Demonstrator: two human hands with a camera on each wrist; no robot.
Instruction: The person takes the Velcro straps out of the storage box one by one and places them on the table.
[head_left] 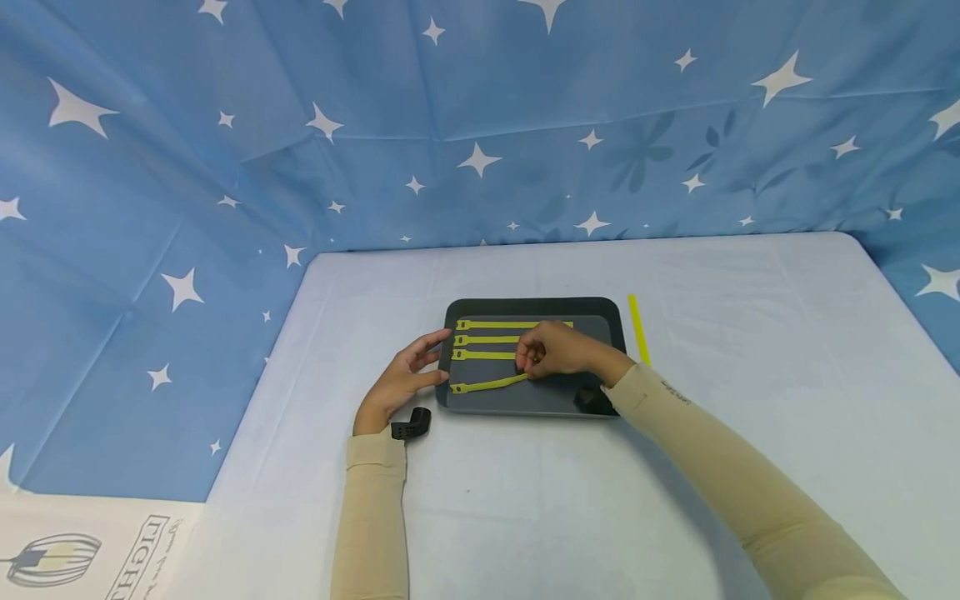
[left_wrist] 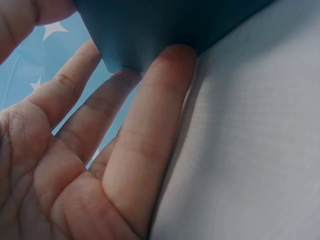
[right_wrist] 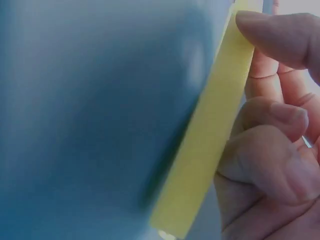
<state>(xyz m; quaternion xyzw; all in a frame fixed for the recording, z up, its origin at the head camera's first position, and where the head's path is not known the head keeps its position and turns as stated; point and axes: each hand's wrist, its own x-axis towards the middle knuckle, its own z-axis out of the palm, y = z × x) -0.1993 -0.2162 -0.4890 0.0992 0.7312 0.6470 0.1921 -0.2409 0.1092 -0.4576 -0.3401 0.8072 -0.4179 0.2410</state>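
Note:
A dark grey tray [head_left: 540,404] lies on the table with several yellow cable ties, each with a slotted head at the left. My right hand [head_left: 553,348] is over the tray and pinches the lowest cable tie [head_left: 487,385] between thumb and fingers. In the right wrist view the thumb presses on that flat yellow strap [right_wrist: 205,135], its tail end slanting away from the hand. At the tray's left side, my left hand [head_left: 403,379] rests its fairly straight, spread fingers against the outer wall. Fingertips [left_wrist: 175,60] touch the tray's dark wall [left_wrist: 145,30] in the left wrist view.
Right of the tray, a plain yellow strip [head_left: 639,329] lies on the white tablecloth [head_left: 525,517]. Small black wrist cameras sit at the left wrist [head_left: 411,423] and the right wrist [head_left: 592,399]. A blue star-patterned curtain [head_left: 480,125] hangs behind the table.

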